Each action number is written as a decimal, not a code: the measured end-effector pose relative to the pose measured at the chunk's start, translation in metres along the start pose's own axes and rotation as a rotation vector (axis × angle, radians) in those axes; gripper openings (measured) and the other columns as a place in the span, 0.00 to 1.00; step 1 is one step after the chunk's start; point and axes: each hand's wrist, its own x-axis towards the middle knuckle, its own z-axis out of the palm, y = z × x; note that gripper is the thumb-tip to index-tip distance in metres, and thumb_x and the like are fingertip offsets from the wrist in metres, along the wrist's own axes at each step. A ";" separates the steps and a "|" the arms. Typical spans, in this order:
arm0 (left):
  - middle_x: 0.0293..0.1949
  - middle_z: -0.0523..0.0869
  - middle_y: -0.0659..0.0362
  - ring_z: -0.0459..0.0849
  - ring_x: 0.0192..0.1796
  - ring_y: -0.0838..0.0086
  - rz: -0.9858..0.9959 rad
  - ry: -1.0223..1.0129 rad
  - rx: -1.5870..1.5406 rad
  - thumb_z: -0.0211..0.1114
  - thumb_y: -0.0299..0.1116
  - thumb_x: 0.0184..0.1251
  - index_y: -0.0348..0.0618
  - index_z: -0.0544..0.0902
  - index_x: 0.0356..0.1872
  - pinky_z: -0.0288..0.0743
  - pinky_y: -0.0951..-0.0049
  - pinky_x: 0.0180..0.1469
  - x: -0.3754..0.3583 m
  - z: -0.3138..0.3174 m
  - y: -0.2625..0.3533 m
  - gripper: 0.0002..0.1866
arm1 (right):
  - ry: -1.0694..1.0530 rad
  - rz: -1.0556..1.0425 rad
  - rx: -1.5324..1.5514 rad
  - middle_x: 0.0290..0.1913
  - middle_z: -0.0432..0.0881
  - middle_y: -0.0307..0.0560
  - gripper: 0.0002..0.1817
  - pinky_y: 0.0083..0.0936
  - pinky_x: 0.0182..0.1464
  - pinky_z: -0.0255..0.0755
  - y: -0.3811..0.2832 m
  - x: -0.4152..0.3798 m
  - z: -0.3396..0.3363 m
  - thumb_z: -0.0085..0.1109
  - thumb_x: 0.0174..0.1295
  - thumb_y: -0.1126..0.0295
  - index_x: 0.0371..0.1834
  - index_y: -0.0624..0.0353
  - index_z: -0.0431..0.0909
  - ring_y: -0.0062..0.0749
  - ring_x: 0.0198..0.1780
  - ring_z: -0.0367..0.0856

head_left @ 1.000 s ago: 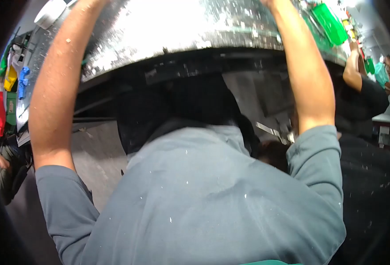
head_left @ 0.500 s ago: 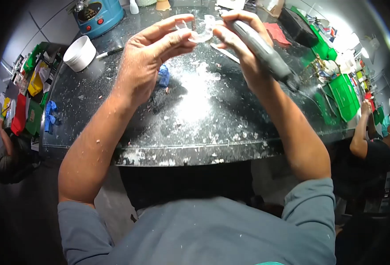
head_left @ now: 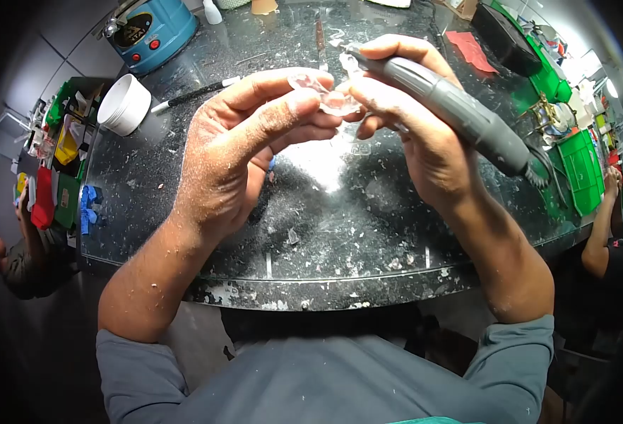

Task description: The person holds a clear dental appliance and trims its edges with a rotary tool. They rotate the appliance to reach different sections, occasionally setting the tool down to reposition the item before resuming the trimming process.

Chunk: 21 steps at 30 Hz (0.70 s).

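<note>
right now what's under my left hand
A sliver of something blue peeks out beside your left hand, with speckled dark tabletop around it. Whatever else lies beneath is covered by the hand.

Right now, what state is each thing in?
Left hand: pinching the clear piece.
Right hand: gripping the power tool.
Clear piece: held above the table.
Power tool: held, running unclear.
Pen: lying flat.
Table: dusty, strewn with bits.
White tub: standing.
Blue machine: standing, power unclear.
Red sheet: lying down.

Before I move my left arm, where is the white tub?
In the head view, the tub sits toward the worktop's left side, just in front of the blue machine and left of the pen.
</note>
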 end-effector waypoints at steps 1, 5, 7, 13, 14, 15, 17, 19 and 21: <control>0.46 0.84 0.42 0.86 0.49 0.62 -0.037 -0.006 -0.020 0.60 0.30 0.69 0.26 0.74 0.56 0.80 0.64 0.56 -0.001 -0.001 0.000 0.20 | 0.024 -0.006 -0.013 0.43 0.81 0.48 0.18 0.19 0.39 0.75 0.001 0.001 0.001 0.59 0.63 0.73 0.55 0.62 0.71 0.24 0.41 0.82; 0.46 0.84 0.40 0.86 0.50 0.57 -0.024 0.053 0.003 0.60 0.28 0.69 0.26 0.74 0.53 0.82 0.62 0.56 -0.002 0.005 -0.001 0.17 | 0.124 -0.104 -0.226 0.44 0.82 0.47 0.21 0.20 0.44 0.76 0.002 0.003 0.001 0.56 0.66 0.68 0.61 0.63 0.70 0.23 0.45 0.81; 0.47 0.83 0.40 0.86 0.50 0.57 -0.010 0.086 -0.003 0.59 0.26 0.69 0.27 0.75 0.51 0.82 0.63 0.56 -0.003 0.008 0.000 0.14 | 0.153 -0.188 -0.323 0.44 0.82 0.46 0.24 0.23 0.51 0.74 0.002 0.005 -0.004 0.50 0.70 0.60 0.61 0.66 0.71 0.25 0.48 0.80; 0.46 0.84 0.43 0.86 0.50 0.59 0.106 0.190 0.048 0.61 0.21 0.66 0.30 0.77 0.46 0.80 0.63 0.59 -0.006 0.009 -0.002 0.10 | -0.040 -0.436 -0.536 0.50 0.80 0.50 0.19 0.26 0.55 0.72 -0.010 -0.007 0.004 0.57 0.63 0.69 0.56 0.67 0.72 0.30 0.51 0.80; 0.46 0.84 0.43 0.86 0.50 0.59 0.106 0.191 0.052 0.61 0.21 0.66 0.30 0.77 0.46 0.80 0.63 0.59 -0.006 0.010 -0.001 0.10 | -0.060 -0.427 -0.521 0.50 0.80 0.51 0.19 0.26 0.56 0.71 -0.010 -0.011 0.007 0.58 0.61 0.72 0.55 0.67 0.72 0.31 0.51 0.79; 0.45 0.84 0.45 0.86 0.50 0.61 0.117 0.216 0.111 0.62 0.21 0.65 0.31 0.78 0.45 0.80 0.63 0.59 -0.007 0.013 0.000 0.09 | -0.071 -0.422 -0.513 0.50 0.79 0.51 0.18 0.27 0.56 0.71 -0.009 -0.011 0.008 0.58 0.61 0.73 0.54 0.66 0.71 0.31 0.51 0.80; 0.45 0.84 0.46 0.86 0.49 0.63 0.123 0.240 0.169 0.63 0.21 0.64 0.31 0.78 0.44 0.80 0.64 0.60 -0.008 0.016 -0.001 0.09 | -0.092 -0.412 -0.495 0.49 0.79 0.52 0.17 0.28 0.57 0.72 -0.006 -0.013 0.009 0.57 0.60 0.76 0.52 0.65 0.70 0.32 0.51 0.80; 0.44 0.85 0.50 0.85 0.49 0.69 0.198 0.228 0.241 0.64 0.21 0.64 0.33 0.79 0.43 0.78 0.68 0.59 -0.009 0.016 -0.003 0.09 | -0.098 -0.418 -0.521 0.49 0.79 0.53 0.16 0.29 0.58 0.72 -0.004 -0.013 0.010 0.57 0.60 0.76 0.52 0.66 0.70 0.33 0.52 0.80; 0.44 0.85 0.51 0.85 0.48 0.71 0.194 0.244 0.261 0.65 0.21 0.63 0.33 0.79 0.43 0.77 0.70 0.58 -0.011 0.017 -0.003 0.09 | -0.101 -0.440 -0.560 0.49 0.79 0.53 0.16 0.30 0.59 0.72 -0.003 -0.012 0.011 0.57 0.60 0.78 0.52 0.66 0.70 0.34 0.52 0.80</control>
